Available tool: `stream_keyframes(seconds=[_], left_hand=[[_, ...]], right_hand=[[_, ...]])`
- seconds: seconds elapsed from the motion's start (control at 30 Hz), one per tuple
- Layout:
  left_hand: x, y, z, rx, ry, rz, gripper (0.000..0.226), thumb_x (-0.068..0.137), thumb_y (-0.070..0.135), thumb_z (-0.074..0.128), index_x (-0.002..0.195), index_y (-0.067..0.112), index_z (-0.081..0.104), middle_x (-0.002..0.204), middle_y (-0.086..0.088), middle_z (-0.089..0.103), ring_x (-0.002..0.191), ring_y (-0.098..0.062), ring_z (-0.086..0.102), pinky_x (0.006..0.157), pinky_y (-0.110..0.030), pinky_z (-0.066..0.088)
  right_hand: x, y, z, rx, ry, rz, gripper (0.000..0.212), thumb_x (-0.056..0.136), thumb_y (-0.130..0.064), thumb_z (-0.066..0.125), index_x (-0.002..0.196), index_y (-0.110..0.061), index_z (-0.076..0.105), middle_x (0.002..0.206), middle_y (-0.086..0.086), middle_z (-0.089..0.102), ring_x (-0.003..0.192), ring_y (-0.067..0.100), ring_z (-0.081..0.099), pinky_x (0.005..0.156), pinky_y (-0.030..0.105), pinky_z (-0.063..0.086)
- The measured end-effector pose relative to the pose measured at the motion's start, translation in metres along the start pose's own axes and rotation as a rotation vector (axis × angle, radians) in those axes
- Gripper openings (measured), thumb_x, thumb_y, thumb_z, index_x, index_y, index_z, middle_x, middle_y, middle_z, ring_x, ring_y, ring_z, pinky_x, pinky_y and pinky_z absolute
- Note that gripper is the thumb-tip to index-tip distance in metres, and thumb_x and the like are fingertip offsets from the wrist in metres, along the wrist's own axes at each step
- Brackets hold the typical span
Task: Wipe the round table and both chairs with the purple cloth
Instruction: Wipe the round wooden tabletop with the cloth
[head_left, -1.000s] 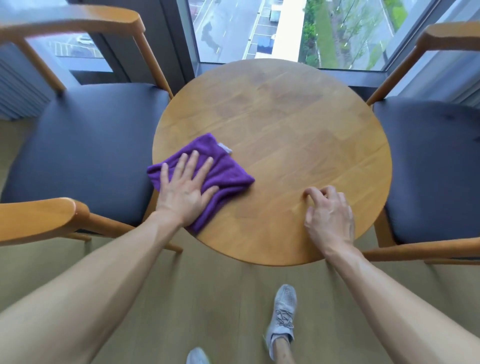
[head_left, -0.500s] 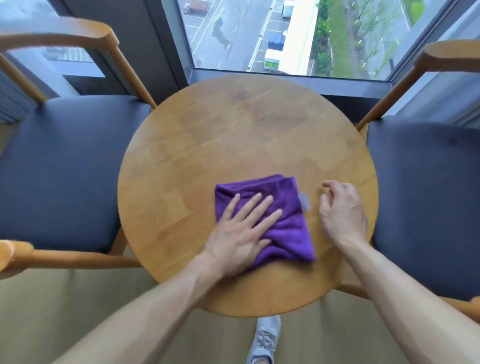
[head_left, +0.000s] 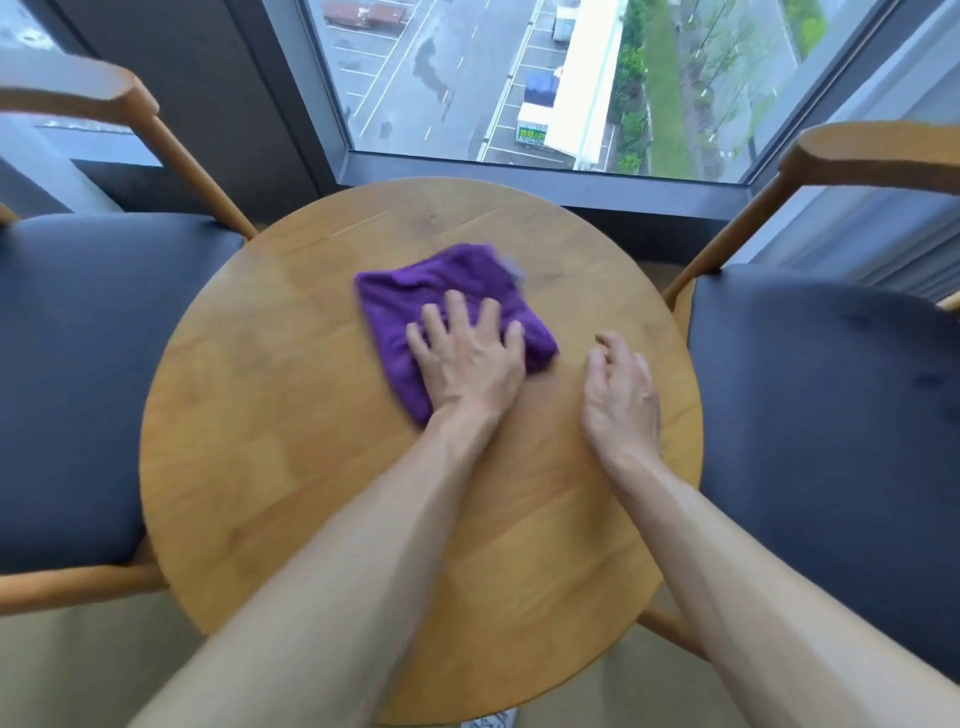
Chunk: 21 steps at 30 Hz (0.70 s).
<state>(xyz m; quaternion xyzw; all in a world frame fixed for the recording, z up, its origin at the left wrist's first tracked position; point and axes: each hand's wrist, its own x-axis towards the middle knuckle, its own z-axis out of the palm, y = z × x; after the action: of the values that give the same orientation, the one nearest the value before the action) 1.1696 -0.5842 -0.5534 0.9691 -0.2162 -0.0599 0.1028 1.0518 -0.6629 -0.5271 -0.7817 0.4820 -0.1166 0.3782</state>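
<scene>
The purple cloth (head_left: 415, 301) lies folded on the round wooden table (head_left: 270, 447), a little beyond its middle. My left hand (head_left: 467, 358) presses flat on the cloth's near right part, fingers spread and pointing away from me. My right hand (head_left: 621, 395) rests on the bare wood just right of the cloth, fingers loosely curled, holding nothing. One wooden chair with a dark seat (head_left: 78, 364) stands at the table's left, the other chair (head_left: 831, 415) at its right.
A large window (head_left: 545, 78) with a dark frame runs right behind the table, looking down on a street. Wooden armrests (head_left: 78, 582) of both chairs reach close to the table's rim. Pale floor shows below.
My left hand has swept the cloth from the table's left edge across to the right and then away from me toward the window. My right hand stayed on the table's right side.
</scene>
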Motion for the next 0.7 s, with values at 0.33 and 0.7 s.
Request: stream_keyframes(seconds=[0.33, 0.7], left_hand=[[0.003, -0.185, -0.061, 0.098, -0.05, 0.606, 0.023, 0.086, 0.036, 0.054, 0.085, 0.014, 0.061, 0.096, -0.006, 0.061, 0.098, -0.029, 0.061, 0.111, -0.05, 0.036], [-0.029, -0.032, -0.008, -0.161, -0.179, 0.876, 0.033, 0.101, 0.032, 0.047, 0.123, 0.018, 0.068, 0.14, -0.001, 0.059, 0.133, -0.024, 0.049, 0.122, -0.042, 0.021]], right_hand=[[0.002, -0.02, 0.017, -0.049, -0.041, -0.045, 0.038, 0.102, -0.038, 0.039, 0.137, -0.028, 0.052, 0.134, 0.006, 0.051, 0.12, 0.028, 0.051, 0.102, 0.042, 0.042], [0.015, -0.014, 0.005, -0.013, 0.111, 0.072, 0.043, 0.106, -0.035, 0.03, 0.14, -0.019, 0.05, 0.139, 0.011, 0.052, 0.126, 0.024, 0.047, 0.097, 0.026, 0.031]])
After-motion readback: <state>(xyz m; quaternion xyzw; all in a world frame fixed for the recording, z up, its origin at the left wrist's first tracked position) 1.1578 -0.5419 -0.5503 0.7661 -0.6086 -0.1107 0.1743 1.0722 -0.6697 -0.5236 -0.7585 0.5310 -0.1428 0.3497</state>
